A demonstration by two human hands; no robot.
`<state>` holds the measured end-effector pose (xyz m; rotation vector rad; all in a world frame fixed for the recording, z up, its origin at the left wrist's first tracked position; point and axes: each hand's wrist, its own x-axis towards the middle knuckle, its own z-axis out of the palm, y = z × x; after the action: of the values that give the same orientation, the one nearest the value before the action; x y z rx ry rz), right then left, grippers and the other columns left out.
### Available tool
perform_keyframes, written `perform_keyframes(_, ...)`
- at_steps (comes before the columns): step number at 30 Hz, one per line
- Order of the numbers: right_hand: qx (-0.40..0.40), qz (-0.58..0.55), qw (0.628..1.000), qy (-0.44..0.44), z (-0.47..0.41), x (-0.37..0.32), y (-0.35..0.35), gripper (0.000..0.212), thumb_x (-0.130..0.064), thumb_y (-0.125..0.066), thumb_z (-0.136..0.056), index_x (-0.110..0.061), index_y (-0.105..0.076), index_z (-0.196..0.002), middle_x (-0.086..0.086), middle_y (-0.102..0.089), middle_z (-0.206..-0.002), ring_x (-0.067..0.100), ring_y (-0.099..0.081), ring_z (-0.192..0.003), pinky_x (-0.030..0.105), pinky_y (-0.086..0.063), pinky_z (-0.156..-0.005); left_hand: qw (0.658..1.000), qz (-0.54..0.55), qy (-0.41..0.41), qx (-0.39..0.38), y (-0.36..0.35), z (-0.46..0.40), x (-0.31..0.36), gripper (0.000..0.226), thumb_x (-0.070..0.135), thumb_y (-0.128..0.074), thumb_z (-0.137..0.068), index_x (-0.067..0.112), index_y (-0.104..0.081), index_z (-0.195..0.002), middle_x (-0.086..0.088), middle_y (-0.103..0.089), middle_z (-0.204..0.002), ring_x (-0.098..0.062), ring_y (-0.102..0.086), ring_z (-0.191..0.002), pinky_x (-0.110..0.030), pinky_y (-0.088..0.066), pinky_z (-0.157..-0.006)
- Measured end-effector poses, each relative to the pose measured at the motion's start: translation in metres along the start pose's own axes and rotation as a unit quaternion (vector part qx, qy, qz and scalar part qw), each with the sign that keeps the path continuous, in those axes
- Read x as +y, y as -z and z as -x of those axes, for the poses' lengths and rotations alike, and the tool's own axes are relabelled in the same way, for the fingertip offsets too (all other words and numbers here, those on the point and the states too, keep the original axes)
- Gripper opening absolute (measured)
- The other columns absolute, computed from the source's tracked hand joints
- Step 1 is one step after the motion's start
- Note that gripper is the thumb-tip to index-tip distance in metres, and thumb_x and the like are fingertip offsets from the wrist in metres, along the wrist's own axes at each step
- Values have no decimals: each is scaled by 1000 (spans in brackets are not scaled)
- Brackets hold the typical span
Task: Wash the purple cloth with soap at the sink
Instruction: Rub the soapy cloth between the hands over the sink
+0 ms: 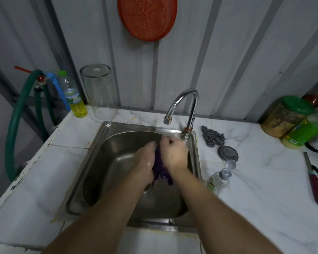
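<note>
Steel sink (92,162) basin, both hands' grip, left hand (145,160) and right hand (174,153), clenched around purple cloth (161,169), mid-basin.

I stand at a simple home kitchen washing-up corner. A steel sink (92,158) with a chrome tap (184,105) sits in my marble-look tiled counter (255,189) against corrugated metal wall panels (218,52). A steel scourer (213,136), food jars (286,114) and a hanging red colander (147,17) surround it.

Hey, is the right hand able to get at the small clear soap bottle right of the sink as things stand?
Probably yes, once it lets go: the right hand is clutching the purple cloth with the left hand, and nothing stands between it and the small clear soap bottle.
</note>
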<state>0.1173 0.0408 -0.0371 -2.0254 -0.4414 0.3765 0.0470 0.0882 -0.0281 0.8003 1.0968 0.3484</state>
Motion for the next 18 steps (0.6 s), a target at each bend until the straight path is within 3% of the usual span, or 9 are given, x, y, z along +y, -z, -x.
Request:
perform_keyframes(2,-41,-18,996,-82,-17,6,6,41,-51,-48,-92,-19,-71,-82,7,-73,-84,27,-69,-84,36,-55,-85,1000,-21,-17,5,-5,2,-3,27,34,-62,-89,10,-74,-84,-14,-75,-82,-34,-73,-79,-46,-62,-72)
perform_keyframes(4,-48,-48,992,-110,-12,11,4,51,-63,-44,-93,-15,-63,-95,5,-70,-93,25,-66,-88,38,-54,-87,1000,-14,-20,7,-4,4,0,27,38,-64,-90,13,-73,-95,-13,-76,-91,-34,-74,-86,-52,-62,-85)
perform_keyframes(6,-45,-133,977,-159,6,7,3,54,-72,-43,-90,-20,-49,-104,3,-65,-102,24,-63,-94,41,-53,-88,999,19,-31,21,-3,1,9,30,44,-66,-89,16,-71,-100,-12,-76,-96,-34,-73,-91,-53,-60,-88)
perform_keyframes(8,-40,-222,960,-168,26,1,2,47,-65,-50,-91,-19,-50,-101,1,-65,-98,22,-65,-92,44,-56,-87,997,40,-52,44,0,-2,16,31,48,-65,-89,17,-69,-95,-10,-74,-97,-32,-72,-92,-50,-59,-88)
perform_keyframes(10,1,-236,969,-78,46,-1,2,32,-54,-53,-94,-22,-55,-96,-1,-68,-86,22,-69,-82,47,-61,-78,992,21,-97,78,2,-6,22,36,48,-61,-92,12,-68,-87,-8,-72,-91,-29,-70,-86,-41,-58,-83)
perform_keyframes(12,33,-139,985,97,66,-1,2,30,-55,-51,-93,-26,-57,-94,-4,-67,-80,19,-67,-73,48,-59,-69,986,-28,-139,86,6,-12,24,41,48,-60,-95,10,-67,-79,-9,-68,-81,-27,-64,-80,-36,-54,-76)
perform_keyframes(14,34,-29,970,241,80,0,2,36,-57,-49,-92,-23,-59,-88,-7,-63,-76,14,-62,-66,43,-55,-61,991,-13,-130,30,13,-13,22,45,54,-67,-85,13,-64,-66,-6,-61,-69,-26,-58,-72,-37,-50,-74)
perform_keyframes(16,45,11,963,264,74,-7,2,41,-59,-51,-91,-22,-57,-75,-6,-60,-66,16,-60,-60,40,-53,-57,997,0,-74,-33,15,-14,16,49,62,-72,-69,16,-60,-60,-5,-56,-64,-24,-56,-63,-38,-49,-70)
perform_keyframes(18,69,23,981,181,49,-10,1,49,-60,-53,-89,-17,-57,-67,-1,-63,-61,25,-63,-62,40,-54,-61,999,16,-48,-13,8,-11,8,43,53,-69,-78,12,-64,-69,-11,-63,-70,-27,-64,-63,-36,-54,-66)
